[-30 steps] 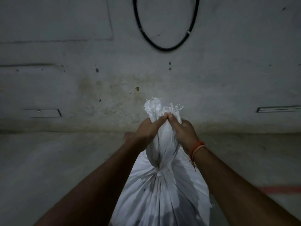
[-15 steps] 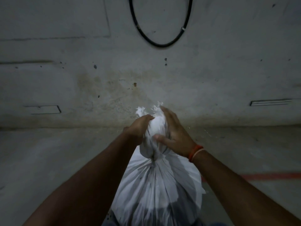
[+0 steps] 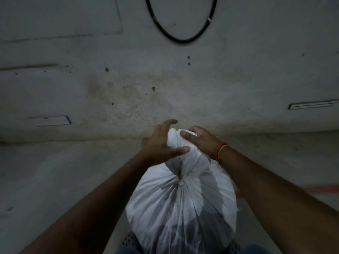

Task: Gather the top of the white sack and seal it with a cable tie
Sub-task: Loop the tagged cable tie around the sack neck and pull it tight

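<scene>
The white sack (image 3: 181, 213) stands upright between my forearms, its fabric pleated into a tight neck. A small pale cable tie (image 3: 180, 183) sits at that neck. Above it the gathered top (image 3: 176, 140) is bunched into a rounded tuft. My left hand (image 3: 161, 143) cups the tuft from the left with fingers spread and arched over it, thumb lying across the fabric. My right hand (image 3: 201, 140), with an orange band at the wrist, curls its fingers and thumb on the tuft from the right.
A stained concrete wall (image 3: 128, 88) rises just behind the sack, with a black cable loop (image 3: 183, 40) hanging high on it. A red line (image 3: 321, 189) runs along the floor at right. A dark perforated surface (image 3: 128, 240) shows under the sack.
The frayed top of the sack has been pushed down into a rounded tuft. My left hand has loosened from a fist to spread fingers, and the view has tilted down.
</scene>
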Demonstrator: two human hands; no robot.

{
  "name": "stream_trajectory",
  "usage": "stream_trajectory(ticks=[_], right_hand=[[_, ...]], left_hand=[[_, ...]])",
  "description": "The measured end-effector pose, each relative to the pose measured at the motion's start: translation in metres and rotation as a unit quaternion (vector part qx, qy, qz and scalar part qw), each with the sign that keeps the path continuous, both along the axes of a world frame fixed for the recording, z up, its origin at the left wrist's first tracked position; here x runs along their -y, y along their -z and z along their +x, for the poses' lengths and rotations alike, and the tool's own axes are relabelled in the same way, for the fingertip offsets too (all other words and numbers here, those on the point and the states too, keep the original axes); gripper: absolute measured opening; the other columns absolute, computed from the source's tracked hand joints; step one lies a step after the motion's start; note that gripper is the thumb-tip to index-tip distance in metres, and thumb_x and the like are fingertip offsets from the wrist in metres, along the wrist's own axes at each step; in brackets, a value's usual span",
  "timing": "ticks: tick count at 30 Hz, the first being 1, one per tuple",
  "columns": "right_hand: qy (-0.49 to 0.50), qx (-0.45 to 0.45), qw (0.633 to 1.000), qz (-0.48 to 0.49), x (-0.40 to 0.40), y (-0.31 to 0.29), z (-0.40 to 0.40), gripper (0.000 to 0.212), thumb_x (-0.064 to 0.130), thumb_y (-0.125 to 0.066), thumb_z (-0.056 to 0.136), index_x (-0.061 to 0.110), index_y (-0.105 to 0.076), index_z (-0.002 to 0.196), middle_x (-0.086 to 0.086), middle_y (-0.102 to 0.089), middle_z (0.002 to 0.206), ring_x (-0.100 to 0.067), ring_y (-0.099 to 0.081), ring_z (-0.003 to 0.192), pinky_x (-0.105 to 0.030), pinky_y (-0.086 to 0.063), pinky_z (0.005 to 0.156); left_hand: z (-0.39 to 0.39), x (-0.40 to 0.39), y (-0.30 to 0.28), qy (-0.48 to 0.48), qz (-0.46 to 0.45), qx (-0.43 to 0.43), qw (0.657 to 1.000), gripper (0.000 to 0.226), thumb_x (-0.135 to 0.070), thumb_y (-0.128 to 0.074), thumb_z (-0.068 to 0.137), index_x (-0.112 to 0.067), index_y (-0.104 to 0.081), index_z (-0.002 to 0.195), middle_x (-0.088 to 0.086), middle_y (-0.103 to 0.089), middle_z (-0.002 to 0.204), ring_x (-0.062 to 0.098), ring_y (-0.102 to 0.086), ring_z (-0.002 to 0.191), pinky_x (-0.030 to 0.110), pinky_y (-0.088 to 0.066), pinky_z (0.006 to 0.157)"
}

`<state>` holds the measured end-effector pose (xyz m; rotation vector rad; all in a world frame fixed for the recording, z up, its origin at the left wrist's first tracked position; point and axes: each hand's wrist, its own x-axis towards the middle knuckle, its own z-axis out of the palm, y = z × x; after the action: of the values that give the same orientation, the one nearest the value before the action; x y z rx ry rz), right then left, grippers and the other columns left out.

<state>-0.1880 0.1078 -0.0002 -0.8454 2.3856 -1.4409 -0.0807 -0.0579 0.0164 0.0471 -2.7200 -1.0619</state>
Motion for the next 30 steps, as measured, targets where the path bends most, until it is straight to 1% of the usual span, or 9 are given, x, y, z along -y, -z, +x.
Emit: stream_trajectory(ticks=[3, 6, 11, 16, 17, 19, 22, 25, 30], right_hand=[[-0.065, 0.091, 0.994, -0.009, 0.015, 0.001, -0.004, 0.045, 0.057, -0.053, 0.093, 0.018, -0.069, 0.11, -0.001, -0.074, 0.108, -0.015, -0.069, 0.1, -0.037, -0.053, 0.093], [-0.043, 0.179, 0.983, 0.015, 0.018, 0.005, -0.013, 0.085, 0.081, -0.056, 0.074, 0.015, -0.063, 0.129, -0.005, -0.067, 0.129, -0.023, -0.064, 0.117, -0.043, -0.046, 0.107], [0.025, -0.003, 1.0, -0.004, 0.006, 0.017, -0.008, 0.045, 0.055, -0.062, 0.086, 0.02, -0.053, 0.112, -0.004, -0.062, 0.111, -0.018, -0.061, 0.099, -0.032, -0.051, 0.082], [-0.011, -0.095, 0.995, -0.015, -0.009, 0.065, 0.016, 0.051, 0.042, -0.072, 0.086, 0.024, -0.056, 0.131, 0.004, -0.063, 0.128, -0.011, -0.06, 0.117, -0.031, -0.049, 0.1], [0.019, -0.078, 0.996, -0.032, -0.007, 0.066, 0.017, 0.043, 0.037, -0.07, 0.089, 0.019, -0.062, 0.127, 0.001, -0.068, 0.123, -0.014, -0.064, 0.112, -0.034, -0.052, 0.098], [0.089, -0.036, 0.994, -0.054, -0.001, 0.067, 0.01, 0.026, 0.031, -0.065, 0.093, 0.009, -0.072, 0.105, -0.009, -0.075, 0.101, -0.022, -0.07, 0.092, -0.039, -0.055, 0.086], [0.173, 0.044, 0.98, -0.088, 0.005, 0.077, -0.008, 0.037, 0.032, -0.063, 0.092, 0.013, -0.064, 0.061, 0.001, -0.06, 0.06, -0.014, -0.053, 0.058, -0.032, -0.044, 0.065], [0.213, 0.138, 0.959, -0.128, 0.02, 0.085, -0.016, 0.033, 0.028, -0.064, 0.087, 0.013, -0.063, 0.058, -0.001, -0.052, 0.058, -0.014, -0.046, 0.058, -0.032, -0.04, 0.06], [0.145, 0.227, 0.958, -0.1, 0.041, 0.082, -0.025, 0.014, 0.005, -0.063, 0.087, -0.008, -0.069, 0.086, -0.019, -0.061, 0.08, -0.027, -0.055, 0.076, -0.037, -0.042, 0.068]], left_hand=[[-0.003, -0.009, 0.021, 0.009, 0.021, -0.013, 1.0, 0.069, -0.047, -0.08, 0.081, -0.025, -0.048, 0.138, -0.002, -0.057, 0.133, 0.018, -0.056, 0.122, 0.033, -0.048, 0.098], [-0.014, -0.012, 0.033, -0.042, 0.08, -0.021, 0.996, 0.041, -0.04, -0.069, 0.093, -0.016, -0.06, 0.124, -0.001, -0.066, 0.111, 0.019, -0.064, 0.105, 0.028, -0.048, 0.083], [-0.039, 0.013, 0.046, -0.171, 0.121, 0.0, 0.978, 0.037, -0.052, -0.058, 0.095, -0.018, -0.068, 0.084, 0.006, -0.07, 0.083, 0.024, -0.066, 0.081, 0.035, -0.051, 0.073], [-0.051, 0.027, 0.067, -0.105, 0.27, 0.032, 0.956, 0.028, -0.026, -0.062, 0.092, -0.005, -0.069, 0.077, 0.025, -0.072, 0.087, 0.027, -0.068, 0.076, 0.03, -0.052, 0.064], [-0.048, 0.024, 0.069, -0.046, 0.317, 0.019, 0.947, 0.022, -0.021, -0.067, 0.088, 0.0, -0.07, 0.082, 0.027, -0.071, 0.087, 0.026, -0.069, 0.076, 0.03, -0.053, 0.063], [-0.045, 0.012, 0.058, -0.107, 0.542, 0.055, 0.832, 0.017, -0.027, -0.066, 0.091, -0.011, -0.066, 0.087, 0.018, -0.067, 0.088, 0.024, -0.067, 0.077, 0.033, -0.052, 0.067], [-0.029, 0.0, 0.06, -0.151, 0.339, 0.152, 0.916, 0.055, -0.061, -0.065, 0.087, -0.017, -0.057, 0.119, 0.021, -0.057, 0.134, 0.03, -0.06, 0.11, 0.041, -0.049, 0.093], [0.002, -0.009, 0.073, -0.119, 0.042, -0.005, 0.992, 0.112, -0.066, -0.08, 0.07, -0.025, -0.019, 0.155, 0.004, -0.019, 0.161, 0.017, -0.029, 0.141, 0.033, -0.032, 0.111], [0.004, -0.001, 0.109, -0.097, 0.063, -0.023, 0.993, 0.091, -0.052, -0.083, 0.074, -0.024, -0.04, 0.149, 0.0, -0.05, 0.147, 0.015, -0.048, 0.133, 0.03, -0.042, 0.106]])
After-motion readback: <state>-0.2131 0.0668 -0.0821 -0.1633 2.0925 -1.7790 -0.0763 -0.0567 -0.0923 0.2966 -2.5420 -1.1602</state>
